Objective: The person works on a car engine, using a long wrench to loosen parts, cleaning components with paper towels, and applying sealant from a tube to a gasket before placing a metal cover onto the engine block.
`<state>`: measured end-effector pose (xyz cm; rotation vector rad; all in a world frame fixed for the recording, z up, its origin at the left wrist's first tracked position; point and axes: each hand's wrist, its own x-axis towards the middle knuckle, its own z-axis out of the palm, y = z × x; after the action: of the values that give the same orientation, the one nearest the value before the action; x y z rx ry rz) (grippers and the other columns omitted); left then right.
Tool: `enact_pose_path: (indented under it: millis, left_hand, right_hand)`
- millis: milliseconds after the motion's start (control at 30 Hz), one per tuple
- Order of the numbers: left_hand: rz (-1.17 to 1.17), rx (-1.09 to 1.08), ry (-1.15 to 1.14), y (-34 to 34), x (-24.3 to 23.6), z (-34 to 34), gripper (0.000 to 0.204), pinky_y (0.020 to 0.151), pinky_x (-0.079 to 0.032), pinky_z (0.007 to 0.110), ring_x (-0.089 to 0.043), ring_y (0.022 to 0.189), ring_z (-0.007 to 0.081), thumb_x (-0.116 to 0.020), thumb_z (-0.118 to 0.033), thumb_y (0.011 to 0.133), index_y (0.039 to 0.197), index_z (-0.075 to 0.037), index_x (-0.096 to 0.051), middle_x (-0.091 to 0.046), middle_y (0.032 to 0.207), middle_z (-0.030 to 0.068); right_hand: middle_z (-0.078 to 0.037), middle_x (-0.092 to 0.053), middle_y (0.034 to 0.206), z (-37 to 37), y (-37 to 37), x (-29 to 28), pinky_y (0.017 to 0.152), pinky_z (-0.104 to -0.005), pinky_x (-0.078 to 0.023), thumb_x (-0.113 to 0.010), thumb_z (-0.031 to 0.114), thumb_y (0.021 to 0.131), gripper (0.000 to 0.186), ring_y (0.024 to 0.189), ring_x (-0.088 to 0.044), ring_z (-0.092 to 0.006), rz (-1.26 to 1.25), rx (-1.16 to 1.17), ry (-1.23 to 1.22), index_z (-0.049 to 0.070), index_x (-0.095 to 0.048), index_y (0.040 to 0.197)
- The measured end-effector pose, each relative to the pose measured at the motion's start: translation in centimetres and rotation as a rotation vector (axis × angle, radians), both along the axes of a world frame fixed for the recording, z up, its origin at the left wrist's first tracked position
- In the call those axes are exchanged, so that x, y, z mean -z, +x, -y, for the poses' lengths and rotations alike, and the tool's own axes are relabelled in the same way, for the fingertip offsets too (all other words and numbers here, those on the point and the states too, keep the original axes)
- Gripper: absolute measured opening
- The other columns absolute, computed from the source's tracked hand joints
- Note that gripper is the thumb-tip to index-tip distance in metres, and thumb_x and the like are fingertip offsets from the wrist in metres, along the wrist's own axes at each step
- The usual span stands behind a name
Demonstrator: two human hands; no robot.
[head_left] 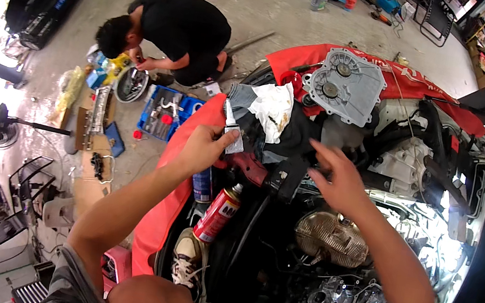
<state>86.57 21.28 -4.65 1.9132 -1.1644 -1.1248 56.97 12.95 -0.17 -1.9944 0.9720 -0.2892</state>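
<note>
Two hands: both are over the open engine bay, apart from each other; places below are told from the red spray can (217,213).
Left hand (205,147): just beyond the can, thumb and fingers closed on a small pale tube.
Pale tube (232,141): in that hand, narrow nozzle pointing up and away from the wearer (whether it is capped is too small to tell); gripping it by the body probably keeps the nozzle free.
Right hand (340,180): beyond the can and to its right, fingers spread, with nothing seen in it; whether it touches the black part (287,179) near it, I cannot tell.
Grey metal casing (356,92): well beyond the can and to the right, ribbed face up, likely laid that way to keep that face exposed.
White paper (270,110): crumpled and stained beyond the can, seemingly kept near for wiping.
Red sheet (161,215): draped along the edge left of the can, probably to shield the bodywork.
Blue can (202,186): just behind the red one and to its left, perhaps tucked there for easy reach.
Co-worker (179,30): crouched far beyond the can, to its left, near a blue toolbox (156,126).
</note>
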Motion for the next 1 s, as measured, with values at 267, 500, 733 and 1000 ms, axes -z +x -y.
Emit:
enact_pose_path:
  millis: [267,500,733,1000]
  left_hand:
    - [-0.135,-0.093,0.038,0.5,2.6,4.1,0.04,0.047,-0.033,0.025,-0.043,0.052,0.0057,-0.06,-0.035,0.091,0.085,0.004,-0.066,-0.053,0.06,-0.0021]
    - [-0.18,-0.063,-0.037,1.8,3.8,5.8,0.046,0.045,-0.029,0.027,-0.038,0.051,0.0063,-0.06,-0.038,0.09,0.065,0.002,-0.058,-0.044,0.054,-0.0033]
    - [-0.079,0.121,-0.025,2.2,5.3,7.7,0.051,0.047,-0.037,0.034,-0.047,0.049,0.0125,-0.062,-0.041,0.087,0.068,0.006,-0.061,-0.049,0.051,0.0044]
    - [0.446,0.549,0.022,-2.9,7.1,12.7,0.048,0.072,-0.05,0.047,-0.065,0.08,0.0389,-0.061,-0.04,0.085,0.076,0.007,-0.065,-0.064,0.081,0.0272]
  right_hand:
    - [-0.015,-0.052,0.111,5.7,12.9,10.5,0.083,-0.0424,-0.046,-0.072,0.026,0.075,0.059,0.106,-0.051,-0.0323,-0.602,0.159,-0.409,0.015,-0.05,0.128]
    - [-0.008,-0.059,0.095,6.0,14.1,14.2,0.079,-0.0377,-0.041,-0.062,0.02,0.079,0.038,0.096,-0.051,-0.026,-0.77,0.06,-0.689,0.013,-0.059,0.117]
    - [-0.014,-0.063,0.084,7.1,13.3,11.7,0.075,-0.0431,-0.046,-0.062,0.017,0.077,0.022,0.085,-0.057,-0.032,-0.524,0.201,-0.605,0.008,-0.067,0.097]
    - [-0.009,-0.064,0.074,5.3,7.5,4.3,0.07,-0.0286,-0.046,-0.06,0.013,0.085,0.018,0.071,-0.059,-0.0148,0.009,0.585,-0.062,-0.002,-0.065,0.095]
